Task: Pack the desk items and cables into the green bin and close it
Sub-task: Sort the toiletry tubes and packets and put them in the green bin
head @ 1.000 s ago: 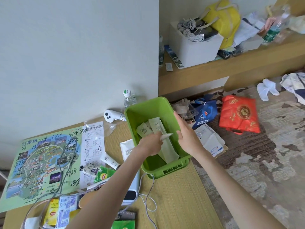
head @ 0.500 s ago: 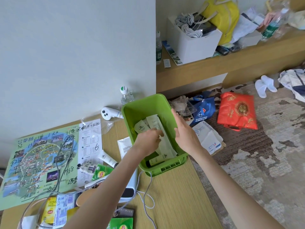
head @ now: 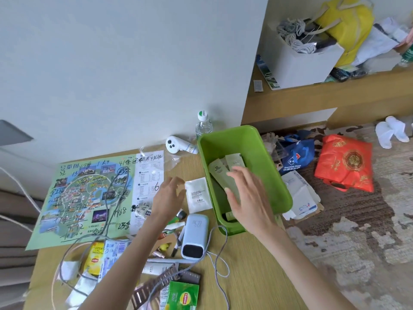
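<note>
Head view: green bin (head: 274, 175) sits open on desk (head: 252, 276) at right edge, roughly centre frame. Pale green sachets (head: 220, 173) lie inside, toward its 12 o'clock end. Right hand (head: 248, 198) over bin, fingers spread, holding nothing. Left hand (head: 167, 198) at bin's 9 o'clock, over desk, fingers loosely open, empty. White sachet (head: 197, 194) between left hand and bin wall. Power bank (head: 194, 236) with grey cable (head: 220, 253) at bin's 7 o'clock. Map (head: 89, 195) further toward 9 o'clock.
</note>
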Action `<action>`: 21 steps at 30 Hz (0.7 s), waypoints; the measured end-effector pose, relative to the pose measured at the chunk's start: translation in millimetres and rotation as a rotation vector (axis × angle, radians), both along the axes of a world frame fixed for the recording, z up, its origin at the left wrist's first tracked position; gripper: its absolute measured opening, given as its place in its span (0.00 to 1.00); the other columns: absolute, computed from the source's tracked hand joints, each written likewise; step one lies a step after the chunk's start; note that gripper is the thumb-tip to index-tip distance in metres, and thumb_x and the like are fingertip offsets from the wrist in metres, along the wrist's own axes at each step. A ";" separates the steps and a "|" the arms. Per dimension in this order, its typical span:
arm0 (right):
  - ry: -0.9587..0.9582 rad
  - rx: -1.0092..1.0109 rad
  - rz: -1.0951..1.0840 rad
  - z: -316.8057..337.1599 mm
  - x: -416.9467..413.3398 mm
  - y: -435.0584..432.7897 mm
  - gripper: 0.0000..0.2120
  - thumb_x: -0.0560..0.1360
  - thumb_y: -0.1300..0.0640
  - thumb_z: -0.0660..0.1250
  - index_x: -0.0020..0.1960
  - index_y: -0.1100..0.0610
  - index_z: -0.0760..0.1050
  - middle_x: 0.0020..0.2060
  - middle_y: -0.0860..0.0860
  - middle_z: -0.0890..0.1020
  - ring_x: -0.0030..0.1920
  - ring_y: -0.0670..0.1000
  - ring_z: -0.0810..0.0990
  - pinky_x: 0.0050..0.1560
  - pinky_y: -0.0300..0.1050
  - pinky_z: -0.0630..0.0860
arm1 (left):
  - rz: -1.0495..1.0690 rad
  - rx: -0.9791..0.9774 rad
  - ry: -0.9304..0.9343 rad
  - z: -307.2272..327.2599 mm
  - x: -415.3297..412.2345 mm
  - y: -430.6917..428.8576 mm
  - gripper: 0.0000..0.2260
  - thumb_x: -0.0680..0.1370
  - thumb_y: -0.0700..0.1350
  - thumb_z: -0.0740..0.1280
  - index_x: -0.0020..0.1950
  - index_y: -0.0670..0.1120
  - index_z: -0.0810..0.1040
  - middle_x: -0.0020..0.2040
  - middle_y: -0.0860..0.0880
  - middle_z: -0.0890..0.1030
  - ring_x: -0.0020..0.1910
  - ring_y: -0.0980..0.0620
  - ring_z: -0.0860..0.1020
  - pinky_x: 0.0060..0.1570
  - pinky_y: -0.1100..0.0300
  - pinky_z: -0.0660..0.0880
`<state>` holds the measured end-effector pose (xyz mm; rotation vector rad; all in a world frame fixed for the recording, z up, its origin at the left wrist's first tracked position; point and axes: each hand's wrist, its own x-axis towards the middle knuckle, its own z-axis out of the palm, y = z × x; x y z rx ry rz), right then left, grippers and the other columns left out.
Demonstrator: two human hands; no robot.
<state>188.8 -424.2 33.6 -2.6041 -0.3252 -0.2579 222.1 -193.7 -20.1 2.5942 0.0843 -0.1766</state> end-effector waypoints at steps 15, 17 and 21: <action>0.146 -0.101 0.044 -11.0 -23.6 31.1 0.25 0.78 0.47 0.61 0.72 0.56 0.65 0.63 0.48 0.76 0.57 0.47 0.79 0.54 0.42 0.77 | 0.233 0.120 0.333 -62.7 27.1 -46.3 0.41 0.68 0.63 0.74 0.67 0.39 0.60 0.62 0.40 0.71 0.61 0.43 0.72 0.57 0.55 0.73; 0.138 -0.118 0.040 -11.7 -23.4 31.6 0.25 0.78 0.47 0.61 0.72 0.56 0.65 0.62 0.48 0.77 0.55 0.46 0.79 0.51 0.39 0.76 | 0.300 -0.001 0.339 -67.2 28.1 -46.5 0.36 0.68 0.58 0.77 0.62 0.39 0.63 0.60 0.40 0.75 0.59 0.42 0.76 0.55 0.52 0.76; 0.141 -0.142 0.035 -12.0 -24.4 31.8 0.25 0.78 0.46 0.61 0.72 0.55 0.65 0.61 0.46 0.77 0.48 0.43 0.80 0.47 0.34 0.70 | 0.341 -0.184 0.330 -65.9 27.3 -42.7 0.25 0.72 0.50 0.75 0.60 0.39 0.70 0.54 0.41 0.81 0.50 0.42 0.81 0.45 0.49 0.80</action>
